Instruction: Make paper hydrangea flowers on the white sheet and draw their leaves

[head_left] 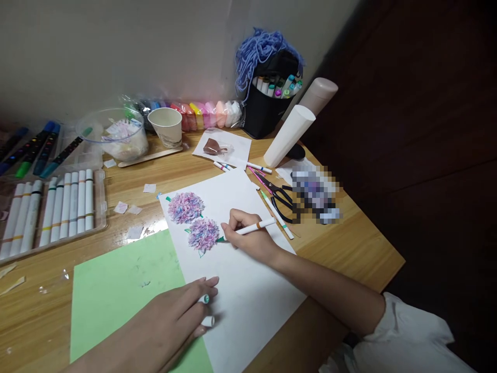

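My right hand is closed around a white marker with an orange-brown band. Its lower end is by a dark green leaf at the edge of the lower flower. A second flower sits just above; both are pink, purple and blue with crumpled, raised petals. They are on a white sheet. My left hand rests over that sheet's left edge, fingers bent. Between its fingers show a green-ended marker and a white cap-like end; their bodies are hidden.
Green paper lies partly under the white sheet. Black scissors and loose markers are to the right. Behind stand a paper cup, a plastic bowl and a black pen holder. A marker case is left.
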`<state>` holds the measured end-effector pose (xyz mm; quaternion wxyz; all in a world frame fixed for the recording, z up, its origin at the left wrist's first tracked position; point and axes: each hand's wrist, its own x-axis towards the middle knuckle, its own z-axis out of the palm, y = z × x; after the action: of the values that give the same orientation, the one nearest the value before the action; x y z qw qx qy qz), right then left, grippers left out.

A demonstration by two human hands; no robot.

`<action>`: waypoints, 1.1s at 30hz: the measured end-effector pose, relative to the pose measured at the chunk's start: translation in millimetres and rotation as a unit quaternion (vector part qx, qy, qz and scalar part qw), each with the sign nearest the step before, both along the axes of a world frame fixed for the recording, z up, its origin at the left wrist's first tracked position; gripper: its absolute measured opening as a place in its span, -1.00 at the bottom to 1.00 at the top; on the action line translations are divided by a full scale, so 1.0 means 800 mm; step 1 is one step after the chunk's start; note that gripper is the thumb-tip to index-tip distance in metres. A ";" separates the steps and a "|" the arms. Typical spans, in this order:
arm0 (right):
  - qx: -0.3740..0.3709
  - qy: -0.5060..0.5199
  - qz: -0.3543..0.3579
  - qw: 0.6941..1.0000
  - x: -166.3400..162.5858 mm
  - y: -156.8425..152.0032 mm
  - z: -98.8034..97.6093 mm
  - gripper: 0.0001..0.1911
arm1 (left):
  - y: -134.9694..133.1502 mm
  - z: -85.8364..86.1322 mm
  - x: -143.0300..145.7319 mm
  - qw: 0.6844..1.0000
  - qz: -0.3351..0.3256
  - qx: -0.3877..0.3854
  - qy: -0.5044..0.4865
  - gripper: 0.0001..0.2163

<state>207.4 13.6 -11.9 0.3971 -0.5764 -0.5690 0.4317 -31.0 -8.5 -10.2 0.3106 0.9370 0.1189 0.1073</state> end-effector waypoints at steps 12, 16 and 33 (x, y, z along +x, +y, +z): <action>0.018 -0.019 -0.003 1.000 0.001 -0.001 -0.003 -0.67 | 0.002 0.007 0.005 1.000 0.001 -0.006 -0.013 -0.88; 0.026 -0.027 -0.009 0.999 0.001 -0.001 -0.004 -0.68 | 0.001 0.010 0.006 1.000 0.006 0.005 -0.016 -0.89; 0.015 -0.003 -0.018 1.000 0.002 -0.003 -0.004 -0.66 | 0.000 0.003 0.005 1.000 -0.006 0.001 -0.019 -0.90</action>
<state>209.1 11.3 -14.8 0.4118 -0.5818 -0.5663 0.4138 -26.9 -8.5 -7.4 0.3126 0.9358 0.1070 0.1231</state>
